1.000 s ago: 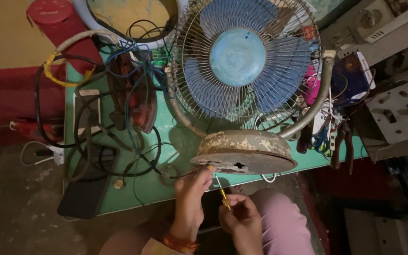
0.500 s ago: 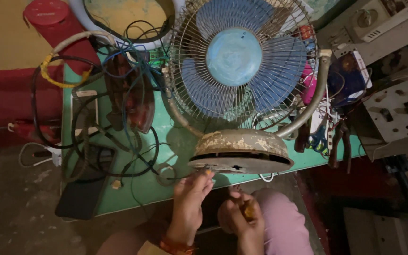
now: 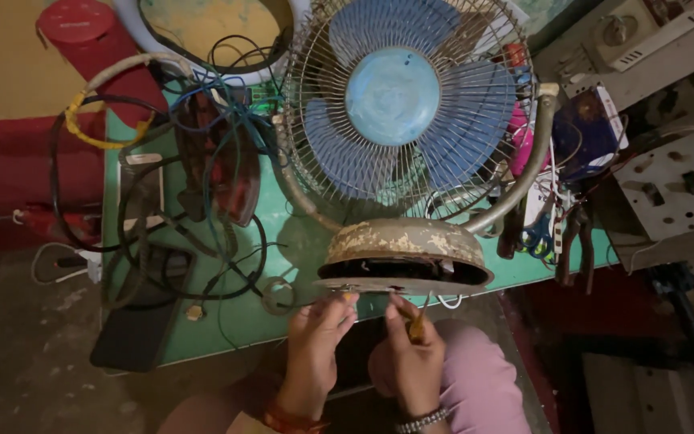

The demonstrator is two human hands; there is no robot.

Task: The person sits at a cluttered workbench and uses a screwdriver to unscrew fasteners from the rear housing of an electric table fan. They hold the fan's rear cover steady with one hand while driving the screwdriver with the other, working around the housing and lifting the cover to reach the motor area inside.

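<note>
Fan point(image 3: 399, 120) stands on the green desk point(image 3: 226, 321), base point(image 3: 403, 253) at the near edge. Left hand point(image 3: 315, 341) pinches the base's underside; right hand point(image 3: 411, 358) clamps a screwdriver point(image 3: 417, 325). Bottom plate looks still attached, work early.

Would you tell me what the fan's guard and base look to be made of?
The guard looks like thin bare metal wire, judging by its fine radial spokes. The base seems painted metal or plastic; its cream coat is flaking and stained brown.

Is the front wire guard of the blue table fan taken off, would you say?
No, the wire guard covers the blue blades.
</note>
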